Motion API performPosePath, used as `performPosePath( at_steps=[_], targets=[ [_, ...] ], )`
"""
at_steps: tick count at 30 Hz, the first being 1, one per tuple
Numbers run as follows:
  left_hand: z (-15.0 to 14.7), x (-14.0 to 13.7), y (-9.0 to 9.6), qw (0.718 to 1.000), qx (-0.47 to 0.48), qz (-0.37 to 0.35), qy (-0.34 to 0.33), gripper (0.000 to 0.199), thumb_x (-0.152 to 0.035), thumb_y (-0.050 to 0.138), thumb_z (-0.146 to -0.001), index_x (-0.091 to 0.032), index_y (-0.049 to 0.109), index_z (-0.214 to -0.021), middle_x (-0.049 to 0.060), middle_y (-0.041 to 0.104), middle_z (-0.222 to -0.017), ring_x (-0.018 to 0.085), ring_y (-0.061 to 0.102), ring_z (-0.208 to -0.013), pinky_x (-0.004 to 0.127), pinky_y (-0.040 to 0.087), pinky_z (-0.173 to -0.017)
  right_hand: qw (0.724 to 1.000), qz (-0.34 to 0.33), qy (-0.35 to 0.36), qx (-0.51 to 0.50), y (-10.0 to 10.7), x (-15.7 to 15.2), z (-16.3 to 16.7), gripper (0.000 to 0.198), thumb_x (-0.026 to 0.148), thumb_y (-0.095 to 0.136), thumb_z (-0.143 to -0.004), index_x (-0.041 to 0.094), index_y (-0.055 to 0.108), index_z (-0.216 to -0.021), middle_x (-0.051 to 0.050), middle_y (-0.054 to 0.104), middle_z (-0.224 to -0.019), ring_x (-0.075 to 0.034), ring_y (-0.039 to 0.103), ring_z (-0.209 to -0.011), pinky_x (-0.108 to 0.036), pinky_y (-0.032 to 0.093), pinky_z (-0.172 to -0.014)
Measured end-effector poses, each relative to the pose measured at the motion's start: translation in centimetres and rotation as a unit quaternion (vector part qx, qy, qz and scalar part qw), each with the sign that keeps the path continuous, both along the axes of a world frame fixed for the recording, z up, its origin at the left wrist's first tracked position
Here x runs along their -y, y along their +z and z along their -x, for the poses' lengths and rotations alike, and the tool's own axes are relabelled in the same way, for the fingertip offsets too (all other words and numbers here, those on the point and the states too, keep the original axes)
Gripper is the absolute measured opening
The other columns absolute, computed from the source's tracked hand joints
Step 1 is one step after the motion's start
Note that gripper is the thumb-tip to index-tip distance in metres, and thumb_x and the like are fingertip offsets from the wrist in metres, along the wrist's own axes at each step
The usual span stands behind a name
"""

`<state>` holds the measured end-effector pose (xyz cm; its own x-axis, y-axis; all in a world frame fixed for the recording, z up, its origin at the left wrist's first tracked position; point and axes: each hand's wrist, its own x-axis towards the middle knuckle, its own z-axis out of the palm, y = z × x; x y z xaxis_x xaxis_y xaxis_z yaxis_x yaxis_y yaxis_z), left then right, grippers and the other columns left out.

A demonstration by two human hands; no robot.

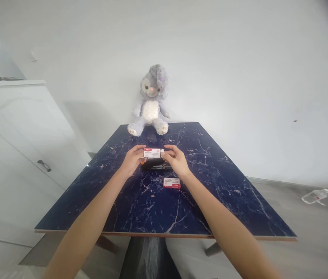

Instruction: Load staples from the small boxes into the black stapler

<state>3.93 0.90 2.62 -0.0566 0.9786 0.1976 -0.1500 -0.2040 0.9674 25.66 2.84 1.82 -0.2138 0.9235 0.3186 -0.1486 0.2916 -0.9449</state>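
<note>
A small red-and-white staple box [152, 152] is held up above the table, its printed front facing me. My left hand [133, 159] grips the left end of it between thumb and fingers. At the opposite end, my right hand [176, 159] pinches the box's white end, which may be a flap. Under the hands lies a black object with shiny metal parts [156, 166], perhaps a stapler; the hands and box partly cover it. Closer to me, a second red-and-white staple box [171, 183] lies flat beside my right wrist.
The dark blue marble-patterned table [152, 211] stands before a pale wall. A grey plush toy [150, 110] sits at its far edge. To the left is a white cabinet [15, 155]. Clear plastic bottles [316, 196] lie on the floor at right.
</note>
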Motion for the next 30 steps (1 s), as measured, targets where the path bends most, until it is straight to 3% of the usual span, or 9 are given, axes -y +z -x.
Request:
performPosePath(
  at_steps=[7, 10, 13, 16, 24, 27, 30],
  targets=[
    [0.8, -0.5, 0.0, 0.999, 0.019, 0.003, 0.045, 0.037, -0.03, 0.078, -0.07, -0.018, 0.065, -0.103, 0.005, 0.074, -0.093, 0.017, 0.068, -0.077, 0.025, 0.051, -0.061, 0.999, -0.016, -0.024, 0.04, -0.3, -0.5, -0.6, 0.044, 0.041, 0.064, -0.082, 0.022, 0.057, -0.122, -0.002, 0.072, -0.084, -0.018, 0.067, -0.073, -0.032, 0.055, -0.071],
    [0.6, -0.5, -0.2, 0.999, 0.036, 0.005, 0.034, 0.037, -0.03, 0.078, -0.071, -0.017, 0.065, -0.103, 0.005, 0.073, -0.09, 0.016, 0.067, -0.075, 0.024, 0.051, -0.06, 0.98, -0.121, -0.086, 0.129, 0.0, 0.1, -0.7, 0.036, 0.034, 0.053, -0.091, 0.024, 0.058, -0.125, -0.005, 0.073, -0.101, -0.02, 0.069, -0.084, -0.035, 0.054, -0.08],
    [0.4, -0.4, -0.3, 0.999, 0.039, 0.001, 0.029, 0.036, -0.029, 0.077, -0.072, -0.016, 0.066, -0.103, 0.005, 0.073, -0.09, 0.015, 0.067, -0.075, 0.024, 0.051, -0.061, 0.938, -0.237, -0.142, 0.21, 0.3, 0.9, -0.6, 0.028, 0.027, 0.047, -0.094, 0.023, 0.067, -0.113, -0.008, 0.066, -0.123, -0.023, 0.066, -0.102, -0.036, 0.051, -0.09],
    [0.3, -0.3, -0.2, 0.999, 0.035, -0.001, 0.026, 0.033, -0.028, 0.077, -0.072, -0.016, 0.066, -0.1, 0.005, 0.073, -0.09, 0.015, 0.067, -0.075, 0.025, 0.052, -0.064, 0.911, -0.277, -0.171, 0.253, 0.3, 1.2, -0.3, 0.022, 0.027, 0.052, -0.093, 0.023, 0.071, -0.103, -0.009, 0.063, -0.127, -0.024, 0.063, -0.107, -0.037, 0.05, -0.094],
    [0.2, -0.2, -0.1, 0.998, 0.052, 0.012, 0.024, 0.03, -0.025, 0.078, -0.07, -0.015, 0.067, -0.097, 0.005, 0.073, -0.086, 0.014, 0.066, -0.073, 0.024, 0.051, -0.064, 0.906, -0.301, -0.168, 0.244, 0.4, 1.1, -0.3, 0.017, 0.025, 0.05, -0.094, 0.02, 0.066, -0.097, -0.01, 0.066, -0.114, -0.024, 0.061, -0.109, -0.037, 0.046, -0.099],
    [0.3, -0.4, -0.2, 0.997, 0.073, 0.021, 0.035, 0.031, -0.024, 0.08, -0.069, -0.015, 0.068, -0.096, 0.005, 0.073, -0.086, 0.014, 0.066, -0.073, 0.023, 0.051, -0.064, 0.925, -0.267, -0.185, 0.199, 0.7, 1.2, -0.5, 0.016, 0.029, 0.05, -0.093, 0.02, 0.063, -0.093, -0.009, 0.068, -0.109, -0.023, 0.064, -0.098, -0.036, 0.049, -0.091],
    [0.4, -0.5, -0.3, 0.995, 0.094, 0.022, 0.038, 0.033, -0.022, 0.081, -0.068, -0.015, 0.068, -0.097, 0.006, 0.074, -0.088, 0.013, 0.066, -0.072, 0.022, 0.05, -0.063, 0.951, -0.187, -0.205, 0.138, 0.9, 0.9, -0.8, 0.018, 0.034, 0.049, -0.093, 0.021, 0.061, -0.092, -0.006, 0.071, -0.097, -0.021, 0.066, -0.085, -0.034, 0.051, -0.083]
  ],
)
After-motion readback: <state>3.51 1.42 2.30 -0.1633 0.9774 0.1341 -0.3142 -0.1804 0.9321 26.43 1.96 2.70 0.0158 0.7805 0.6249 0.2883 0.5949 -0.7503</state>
